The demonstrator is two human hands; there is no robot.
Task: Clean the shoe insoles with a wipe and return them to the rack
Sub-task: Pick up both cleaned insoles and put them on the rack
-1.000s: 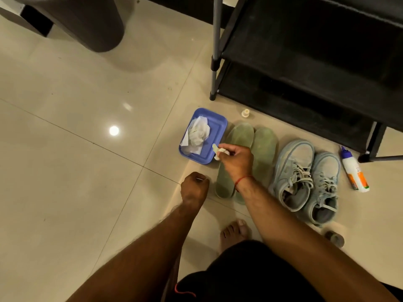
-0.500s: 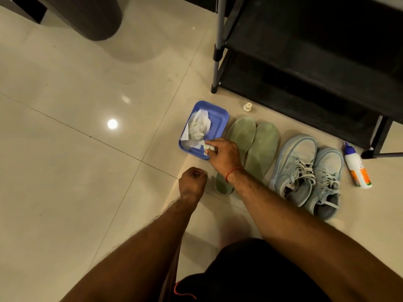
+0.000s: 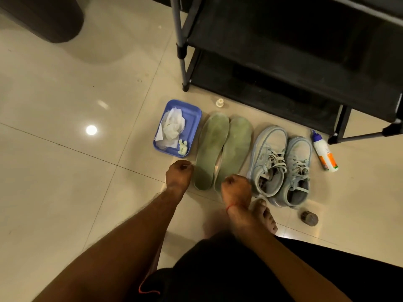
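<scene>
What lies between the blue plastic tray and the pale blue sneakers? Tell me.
Two green insoles lie side by side between the blue plastic tray and the pale blue sneakers, per the head view.

Floor (image 3: 54, 182) glossy tile; tray (image 3: 192, 118) smooth blue plastic; wipes (image 3: 172, 127) crumpled paper; insoles (image 3: 212, 149) matt green; rack (image 3: 182, 51) metal posts.

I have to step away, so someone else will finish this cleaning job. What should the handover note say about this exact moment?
Left hand: closed fist, holding nothing visible, beside the heel of the left green foam insole.
Right hand: closed fist, nothing visible in it, over the heel of the right green foam insole.
Both insoles lie side by side on the floor.
Crumpled white wipes sit in the blue plastic tray.
The black shoe rack stands behind them.
Whether wiping is finished cannot be told.
Left: return the insoles to the rack.
</scene>
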